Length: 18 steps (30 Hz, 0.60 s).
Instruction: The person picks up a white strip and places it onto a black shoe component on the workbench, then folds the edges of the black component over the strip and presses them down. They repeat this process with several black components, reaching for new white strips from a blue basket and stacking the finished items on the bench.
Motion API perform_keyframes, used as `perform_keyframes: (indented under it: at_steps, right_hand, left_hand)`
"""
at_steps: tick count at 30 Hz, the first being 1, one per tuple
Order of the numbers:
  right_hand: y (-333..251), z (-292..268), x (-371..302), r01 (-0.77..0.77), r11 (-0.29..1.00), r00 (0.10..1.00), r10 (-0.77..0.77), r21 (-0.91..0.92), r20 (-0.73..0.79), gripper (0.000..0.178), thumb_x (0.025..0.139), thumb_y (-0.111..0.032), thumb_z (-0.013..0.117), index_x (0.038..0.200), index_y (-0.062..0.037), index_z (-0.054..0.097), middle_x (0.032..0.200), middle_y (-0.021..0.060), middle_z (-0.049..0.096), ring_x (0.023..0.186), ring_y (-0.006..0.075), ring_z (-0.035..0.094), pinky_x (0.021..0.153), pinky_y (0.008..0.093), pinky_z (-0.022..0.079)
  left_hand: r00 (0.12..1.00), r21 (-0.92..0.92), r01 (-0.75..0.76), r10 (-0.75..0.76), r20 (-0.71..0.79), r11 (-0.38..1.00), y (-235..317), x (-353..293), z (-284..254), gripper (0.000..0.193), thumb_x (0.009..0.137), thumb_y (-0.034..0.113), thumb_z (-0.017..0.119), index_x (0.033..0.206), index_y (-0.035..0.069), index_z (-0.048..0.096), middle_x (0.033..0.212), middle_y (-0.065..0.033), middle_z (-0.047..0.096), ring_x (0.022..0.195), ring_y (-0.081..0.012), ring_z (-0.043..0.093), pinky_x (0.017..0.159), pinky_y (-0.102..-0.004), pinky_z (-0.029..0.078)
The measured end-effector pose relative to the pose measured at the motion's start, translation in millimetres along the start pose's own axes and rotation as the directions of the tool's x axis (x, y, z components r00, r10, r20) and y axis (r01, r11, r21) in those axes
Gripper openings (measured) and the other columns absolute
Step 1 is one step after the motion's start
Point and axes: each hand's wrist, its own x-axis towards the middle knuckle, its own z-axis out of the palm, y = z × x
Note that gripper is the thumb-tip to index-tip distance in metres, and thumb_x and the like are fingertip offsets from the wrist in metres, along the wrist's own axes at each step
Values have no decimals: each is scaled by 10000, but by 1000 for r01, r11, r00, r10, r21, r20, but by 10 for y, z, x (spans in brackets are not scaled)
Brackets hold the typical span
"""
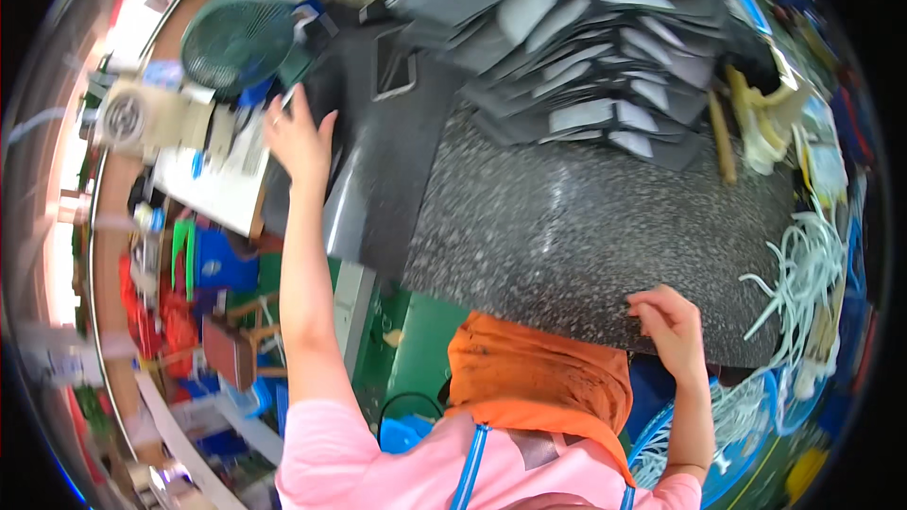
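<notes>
My left hand [300,144] is stretched out to the far left, fingers spread, beside a green desk fan [236,41]. A small pale bit shows at its fingertips; whether they touch it I cannot tell. My right hand [673,329] is curled at the near edge of a speckled dark tabletop [557,217], thumb and fingers drawn together; anything inside them is hidden. Beyond it lies a fanned-out stack of dark grey sheet pieces with whitish patches [581,113]. A phone [395,63] rests on the black surface left of the stack.
A beige machine [142,116] stands by a white board [213,179] at the left. On the right are a wooden stick [722,137], a yellowish holder [763,123] and tangled pale strips [803,269]. A blue-rimmed basket of strips [746,425] sits below right.
</notes>
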Motion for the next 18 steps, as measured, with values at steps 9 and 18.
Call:
perform_keyframes:
  at_steps: [9,18]
  right_hand:
    - [-80,-459,-216,-161,588,880,-277,-793,-385,161,887,-132,645,1037,-79,665,953,113,632,870,335,638,759,430,500]
    - [358,-937,-211,-383,253,754,-471,-888,-459,106,845,-110,671,949,-101,688,1029,52,644,1039,263,597,863,408,468]
  left_hand:
    - [953,-815,-298,197,-229,497,2284,1480,-766,676,805,220,770,1402,29,517,1398,-185,547,1324,-314,488,1119,-368,349]
    - [951,-797,-291,70,-301,530,2023,679,-1505,504,820,173,783,1295,86,642,1297,-136,626,1226,-239,572,1041,-358,425]
